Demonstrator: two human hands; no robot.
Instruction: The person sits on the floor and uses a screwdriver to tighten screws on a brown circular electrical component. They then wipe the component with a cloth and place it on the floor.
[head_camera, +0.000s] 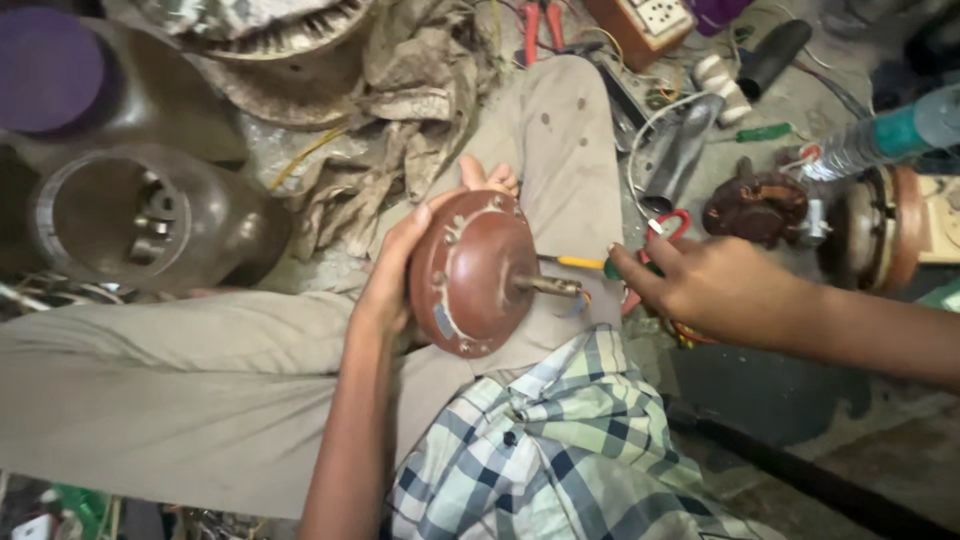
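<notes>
on the lap, left hand (395, 275) grips a brown fan motor (470, 272).
right hand (705, 290) pinches a screwdriver (580, 263) beside the shaft (548, 285); its tip likely needs seating.

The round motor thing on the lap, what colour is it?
The round motor housing is reddish-brown with a metal shaft; the head view shows it.

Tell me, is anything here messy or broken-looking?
Yes. The floor is cluttered: crumpled rags, loose wires and motor parts lie scattered. The brown motor in the left hand looks worn, its paint chipped. The right hand holds a screwdriver.
</notes>
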